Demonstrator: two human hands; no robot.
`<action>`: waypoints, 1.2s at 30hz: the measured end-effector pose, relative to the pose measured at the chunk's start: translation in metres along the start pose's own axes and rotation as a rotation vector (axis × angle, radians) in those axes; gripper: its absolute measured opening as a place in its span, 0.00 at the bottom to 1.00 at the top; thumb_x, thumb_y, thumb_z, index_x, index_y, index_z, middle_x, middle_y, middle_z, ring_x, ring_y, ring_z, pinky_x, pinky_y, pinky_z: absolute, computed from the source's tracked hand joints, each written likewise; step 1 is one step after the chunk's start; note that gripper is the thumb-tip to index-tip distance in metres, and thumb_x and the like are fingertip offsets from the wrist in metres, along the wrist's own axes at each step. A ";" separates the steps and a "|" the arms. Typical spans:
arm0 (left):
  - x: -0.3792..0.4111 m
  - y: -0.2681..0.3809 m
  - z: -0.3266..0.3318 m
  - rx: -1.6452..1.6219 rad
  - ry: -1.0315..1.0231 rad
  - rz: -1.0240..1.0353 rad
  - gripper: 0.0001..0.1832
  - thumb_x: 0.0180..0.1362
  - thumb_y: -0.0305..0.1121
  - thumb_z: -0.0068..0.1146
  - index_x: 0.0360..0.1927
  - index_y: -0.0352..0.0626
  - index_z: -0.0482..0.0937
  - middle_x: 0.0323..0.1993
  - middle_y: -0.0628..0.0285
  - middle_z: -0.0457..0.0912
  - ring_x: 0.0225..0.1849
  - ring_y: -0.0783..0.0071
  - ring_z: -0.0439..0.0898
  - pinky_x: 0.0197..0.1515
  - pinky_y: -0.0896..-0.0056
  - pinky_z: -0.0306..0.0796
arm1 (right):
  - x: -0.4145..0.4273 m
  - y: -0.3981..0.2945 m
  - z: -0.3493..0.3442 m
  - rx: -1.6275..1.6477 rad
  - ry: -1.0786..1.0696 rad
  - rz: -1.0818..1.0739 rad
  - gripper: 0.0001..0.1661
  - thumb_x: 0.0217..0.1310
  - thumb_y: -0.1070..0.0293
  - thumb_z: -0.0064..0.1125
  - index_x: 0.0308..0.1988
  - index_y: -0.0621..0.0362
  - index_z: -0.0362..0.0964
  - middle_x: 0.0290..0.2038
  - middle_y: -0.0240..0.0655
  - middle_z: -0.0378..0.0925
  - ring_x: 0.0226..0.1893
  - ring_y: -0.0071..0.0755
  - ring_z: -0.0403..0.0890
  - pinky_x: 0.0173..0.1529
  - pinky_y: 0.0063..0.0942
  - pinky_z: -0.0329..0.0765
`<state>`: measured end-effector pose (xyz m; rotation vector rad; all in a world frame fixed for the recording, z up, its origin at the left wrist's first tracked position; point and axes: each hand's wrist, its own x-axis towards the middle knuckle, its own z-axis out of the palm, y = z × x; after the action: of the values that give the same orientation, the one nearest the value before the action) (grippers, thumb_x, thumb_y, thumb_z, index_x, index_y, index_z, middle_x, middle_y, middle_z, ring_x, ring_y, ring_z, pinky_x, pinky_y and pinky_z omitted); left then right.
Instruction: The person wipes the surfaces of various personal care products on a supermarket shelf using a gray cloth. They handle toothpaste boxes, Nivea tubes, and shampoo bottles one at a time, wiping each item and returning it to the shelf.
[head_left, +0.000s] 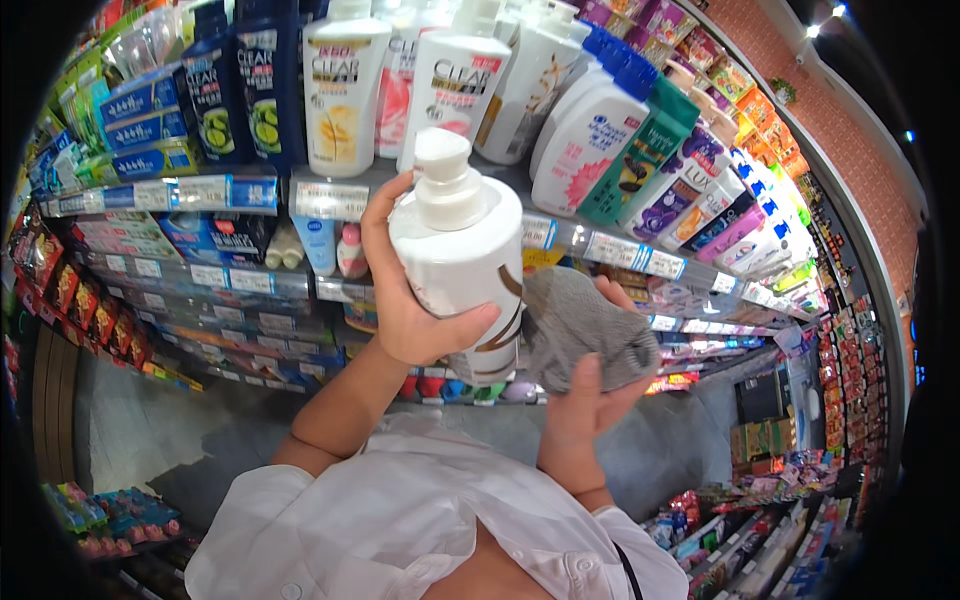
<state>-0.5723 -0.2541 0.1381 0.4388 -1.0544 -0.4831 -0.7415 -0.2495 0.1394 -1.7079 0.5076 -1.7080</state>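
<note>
My left hand (420, 307) grips a large white pump bottle (457, 262) around its body, holding it tilted in front of the shelf. Brown-gold curved strokes mark the bottle's right side. In my right hand (592, 397) is a folded grey cloth (589, 326), pinched between thumb and fingers. The cloth is beside the bottle's right side; whether the two touch I cannot tell. Behind them, white Clear shampoo bottles (345, 97) stand upright on the top shelf (330, 199).
Dark blue Clear bottles (266, 97) and stacked blue boxes (142, 135) stand at left. Head & Shoulders bottles (585, 142) and Lux bottles (682, 187) line the right. Price tags run along the shelf edges. Snack racks (780, 487) are behind at right, with grey floor (660, 450) between.
</note>
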 end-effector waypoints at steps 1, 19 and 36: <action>-0.005 -0.001 -0.002 0.042 0.008 0.005 0.57 0.32 0.31 0.70 0.65 0.44 0.44 0.57 0.52 0.62 0.58 0.62 0.67 0.59 0.59 0.63 | -0.001 -0.002 -0.001 -0.161 -0.171 -0.007 0.35 0.57 0.62 0.52 0.60 0.64 0.52 0.61 0.54 0.57 0.63 0.52 0.60 0.65 0.47 0.58; -0.032 0.001 -0.040 -0.265 -0.144 -0.329 0.69 0.33 0.36 0.72 0.71 0.46 0.28 0.61 0.53 0.62 0.62 0.64 0.64 0.63 0.63 0.57 | 0.071 0.027 0.040 0.289 -0.634 0.447 0.23 0.65 0.64 0.46 0.55 0.69 0.64 0.48 0.36 0.74 0.49 0.25 0.72 0.54 0.23 0.66; -0.031 0.020 -0.070 -0.266 0.406 -0.121 0.45 0.43 0.30 0.62 0.66 0.43 0.51 0.51 0.53 0.70 0.50 0.65 0.74 0.50 0.64 0.73 | -0.069 0.056 0.025 -0.259 -0.498 -0.124 0.35 0.63 0.51 0.49 0.62 0.63 0.59 0.65 0.55 0.53 0.65 0.55 0.58 0.66 0.43 0.54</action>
<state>-0.5188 -0.2123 0.0972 0.3460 -0.5651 -0.6036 -0.7124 -0.2375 0.0532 -2.2993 0.4064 -1.2622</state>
